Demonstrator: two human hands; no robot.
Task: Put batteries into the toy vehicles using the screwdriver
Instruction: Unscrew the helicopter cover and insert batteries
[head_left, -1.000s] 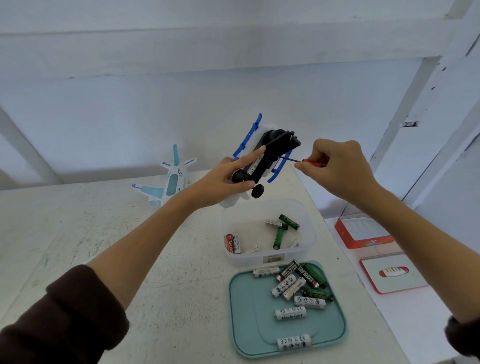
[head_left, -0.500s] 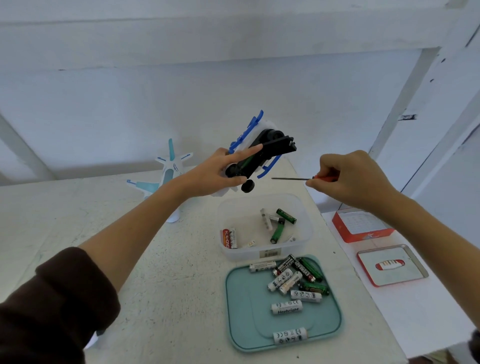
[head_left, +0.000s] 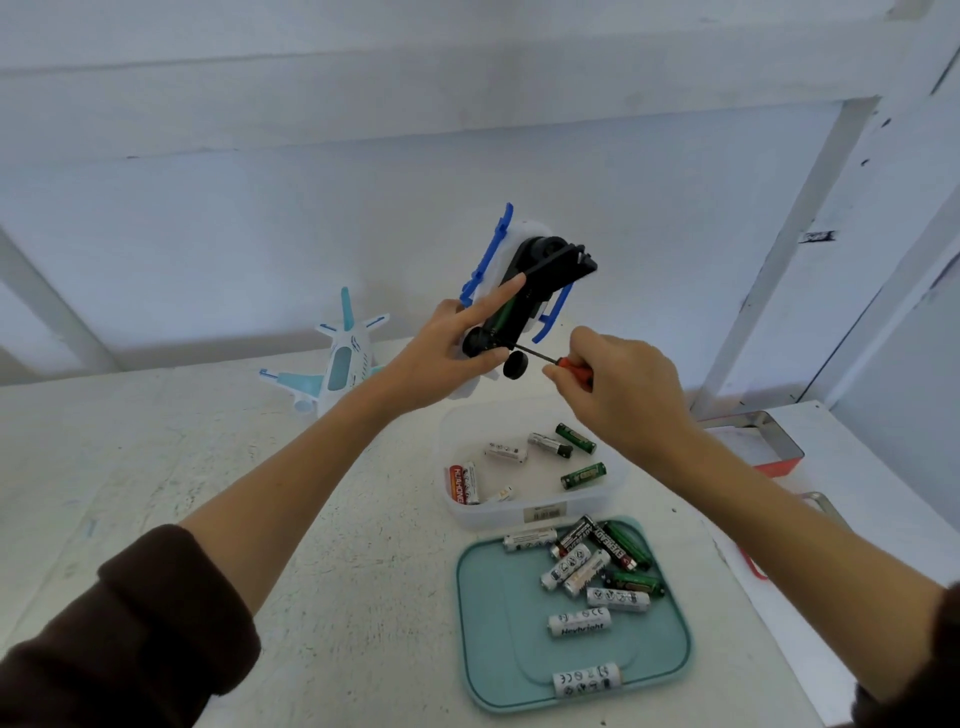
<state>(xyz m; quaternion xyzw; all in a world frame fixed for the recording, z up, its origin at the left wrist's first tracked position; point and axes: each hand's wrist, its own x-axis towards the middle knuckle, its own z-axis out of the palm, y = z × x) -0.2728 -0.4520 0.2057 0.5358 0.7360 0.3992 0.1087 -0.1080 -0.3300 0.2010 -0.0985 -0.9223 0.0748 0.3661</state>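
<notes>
Since half a second ago, the screwdriver (head_left: 558, 360) has been brought back to the toy vehicle (head_left: 524, 291): its dark shaft, then held apart to the right, is now laid with its tip against the lower end of the black underside, beside a small black wheel.

The white bench (head_left: 208, 493) is seen below both raised arms. On it, toward the near right edge, a teal tray (head_left: 498, 649) is laid, and a clear plastic tub (head_left: 524, 514) is set just behind it, touching or nearly touching its far rim. At the far left of the bench a white and light-blue toy plane (head_left: 337, 366) is stood.

The toy vehicle, white with blue rails and a black base, is held up in the air, tilted, with its underside turned toward the camera; a green battery can be seen in the open base. It is gripped by the left hand (head_left: 447, 358), the thumb curled under the lower end and the forefinger stretched along the base.

The red handle of the screwdriver is pinched by the curled fingers of the right hand (head_left: 618, 395).

Loose batteries (head_left: 592, 566) are scattered across the tray, and a few more are lying in the tub.
</notes>
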